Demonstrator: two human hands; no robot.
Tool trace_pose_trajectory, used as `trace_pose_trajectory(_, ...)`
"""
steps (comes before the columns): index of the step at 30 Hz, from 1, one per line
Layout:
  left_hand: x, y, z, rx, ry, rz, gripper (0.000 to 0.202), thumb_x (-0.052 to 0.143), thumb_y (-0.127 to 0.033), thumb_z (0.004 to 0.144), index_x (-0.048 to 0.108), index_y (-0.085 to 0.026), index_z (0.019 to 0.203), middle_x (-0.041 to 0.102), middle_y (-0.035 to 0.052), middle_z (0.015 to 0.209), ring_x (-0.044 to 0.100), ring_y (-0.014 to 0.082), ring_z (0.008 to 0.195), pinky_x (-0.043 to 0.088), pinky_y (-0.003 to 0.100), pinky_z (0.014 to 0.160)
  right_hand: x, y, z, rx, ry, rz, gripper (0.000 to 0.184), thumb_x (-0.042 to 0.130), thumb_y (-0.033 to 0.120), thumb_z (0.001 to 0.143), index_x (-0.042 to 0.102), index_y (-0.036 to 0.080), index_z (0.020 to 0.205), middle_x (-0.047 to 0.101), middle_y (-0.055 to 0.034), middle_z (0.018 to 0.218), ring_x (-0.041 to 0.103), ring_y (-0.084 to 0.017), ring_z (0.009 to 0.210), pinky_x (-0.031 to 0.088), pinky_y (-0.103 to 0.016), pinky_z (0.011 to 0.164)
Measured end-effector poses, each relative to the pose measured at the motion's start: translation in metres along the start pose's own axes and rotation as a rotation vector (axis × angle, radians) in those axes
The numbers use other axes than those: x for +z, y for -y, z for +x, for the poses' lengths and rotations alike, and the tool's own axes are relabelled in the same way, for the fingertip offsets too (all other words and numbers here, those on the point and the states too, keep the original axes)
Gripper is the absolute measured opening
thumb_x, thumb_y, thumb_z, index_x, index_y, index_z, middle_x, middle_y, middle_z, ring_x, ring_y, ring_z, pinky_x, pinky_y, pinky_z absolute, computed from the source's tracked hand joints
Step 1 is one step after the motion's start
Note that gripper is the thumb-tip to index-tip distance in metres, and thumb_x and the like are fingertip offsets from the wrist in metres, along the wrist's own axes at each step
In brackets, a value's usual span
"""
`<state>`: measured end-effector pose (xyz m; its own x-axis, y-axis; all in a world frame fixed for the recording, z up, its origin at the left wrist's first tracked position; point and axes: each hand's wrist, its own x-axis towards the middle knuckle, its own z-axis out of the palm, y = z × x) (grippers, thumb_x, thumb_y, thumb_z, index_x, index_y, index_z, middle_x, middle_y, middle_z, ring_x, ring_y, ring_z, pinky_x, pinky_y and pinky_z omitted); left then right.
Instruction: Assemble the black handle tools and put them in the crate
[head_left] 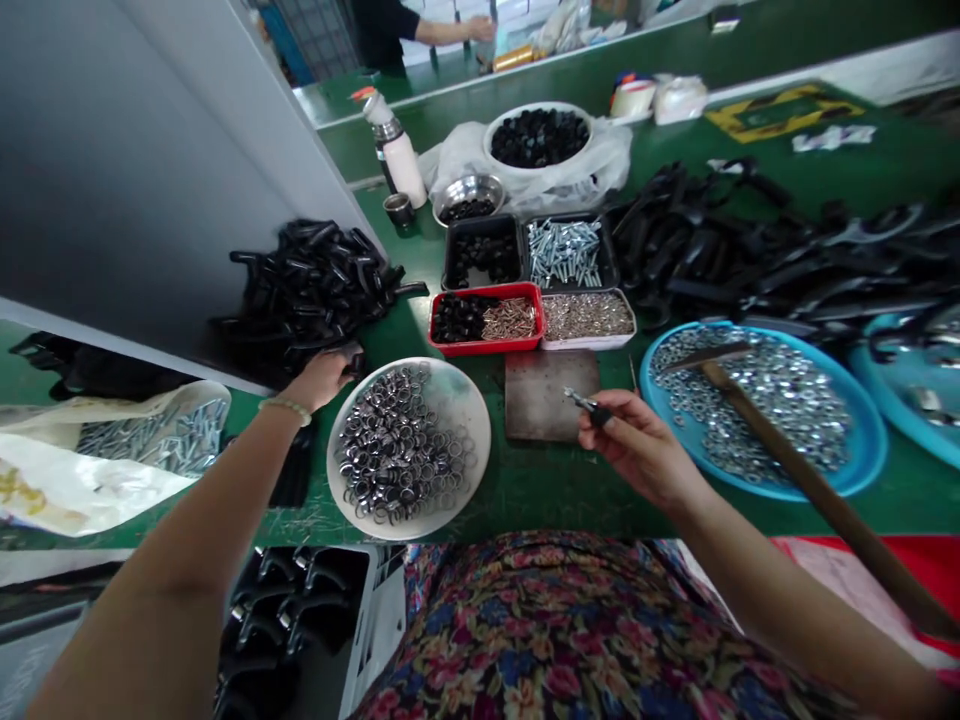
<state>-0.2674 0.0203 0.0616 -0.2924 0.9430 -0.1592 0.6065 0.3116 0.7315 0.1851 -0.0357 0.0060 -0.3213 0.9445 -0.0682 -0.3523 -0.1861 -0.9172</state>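
"Right hand (637, 450)?"

"Narrow pinch on a small metal-tipped black piece (589, 405), just above a scuffed steel plate (551, 395)."

"Left hand (322, 382)?"

"Fingers rest at the edge of a heap of rubbery black handles (307, 290); I cannot tell whether they grip."

"Room between them?"

"A white plate (457, 400) of shiny rings (397, 445) sits there, with a strip of green bench (540, 490) before a blue tray (874, 440) under a wooden hammer (795, 470)."
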Motion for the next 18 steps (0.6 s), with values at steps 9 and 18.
trace_pose_trajectory(9,0.113,-0.120,-0.084,-0.188,0.584,-0.878,0.039,0.068,-0.041,0.078,0.055,-0.024,0.111,0.063,0.0005,0.069,0.043,0.0050,0.042,0.031,0.018,0.041,0.011,0.030,-0.010,-0.234,0.333,-0.695,0.024,0.051,0.024,0.092,0.061,0.024,0.114,0.071,-0.0060,0.101,0.068,-0.018,0.093,0.056,-0.033,0.085)
trace_pose_trajectory(18,0.153,-0.134,-0.121,-0.138,0.787,-0.932,0.041,0.068,-0.047,0.077,0.057,-0.022,0.106,0.064,0.0018,0.076,0.039,0.0017,0.040,0.028,0.018,0.039,-0.019,0.031,-0.026,-0.355,0.339,-1.110,0.033,0.043,0.017,0.093,0.058,0.023,0.121,0.069,-0.0080,0.108,0.067,-0.020,0.098,0.056,-0.034,0.082)
